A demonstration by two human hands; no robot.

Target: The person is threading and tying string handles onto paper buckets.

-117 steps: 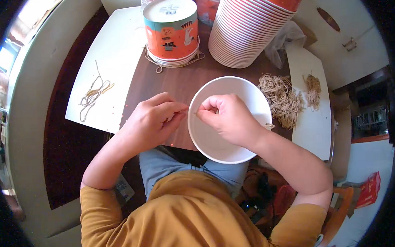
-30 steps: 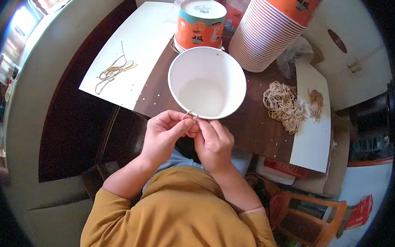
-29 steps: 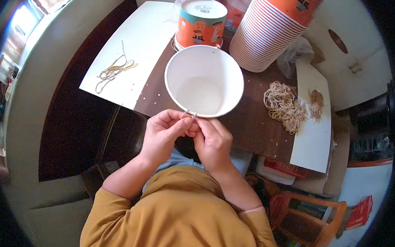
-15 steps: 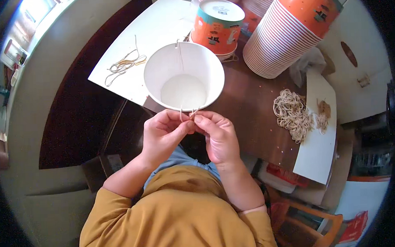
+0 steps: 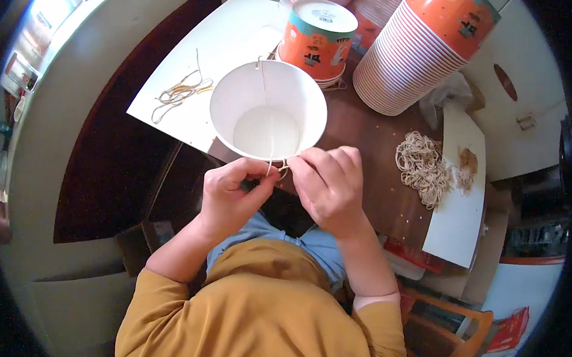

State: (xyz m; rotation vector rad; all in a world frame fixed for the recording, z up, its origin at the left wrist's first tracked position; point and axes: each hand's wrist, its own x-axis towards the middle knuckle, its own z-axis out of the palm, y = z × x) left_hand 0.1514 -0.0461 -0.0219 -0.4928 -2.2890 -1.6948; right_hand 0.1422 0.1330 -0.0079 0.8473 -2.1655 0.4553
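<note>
The left hand [image 5: 228, 192] and right hand [image 5: 330, 186] each pinch thin string [image 5: 271, 165], finger and thumb squeezed together. Just past them, at twelve o'clock, is the white bucket [image 5: 293, 99]; a messy string pile [image 5: 422, 170] is at three o'clock.

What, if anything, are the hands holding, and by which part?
The left hand and right hand both pinch a thin cord beside the near rim of the white bucket; whether by its ends, I can't tell.
</note>
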